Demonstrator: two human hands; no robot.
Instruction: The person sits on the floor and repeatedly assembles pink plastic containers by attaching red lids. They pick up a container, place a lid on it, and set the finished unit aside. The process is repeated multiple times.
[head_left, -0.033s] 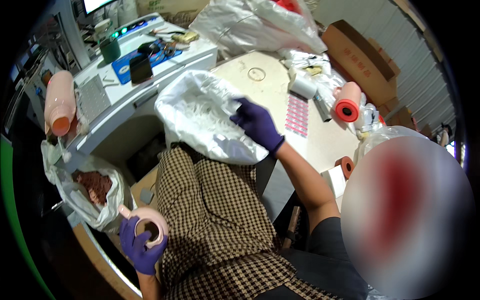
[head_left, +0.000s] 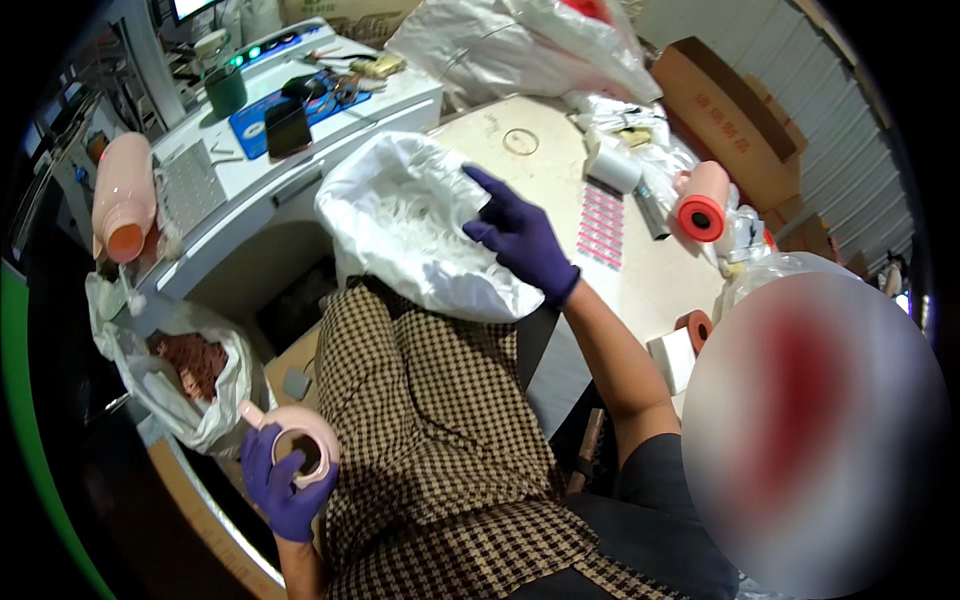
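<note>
Brown carton (head_left: 722, 105): I see one row of reddish characters on its side, beyond the far right edge of the cream counter (head_left: 480, 125).
Label sheet (head_left: 601, 228): pink-and-white repeats in rows, toward that counter's right edge; their print is too small for me to read.
Blue mat (head_left: 250, 128): a pale round mark by the white counter's (head_left: 405, 95) front edge; I can make out no wording.
</note>
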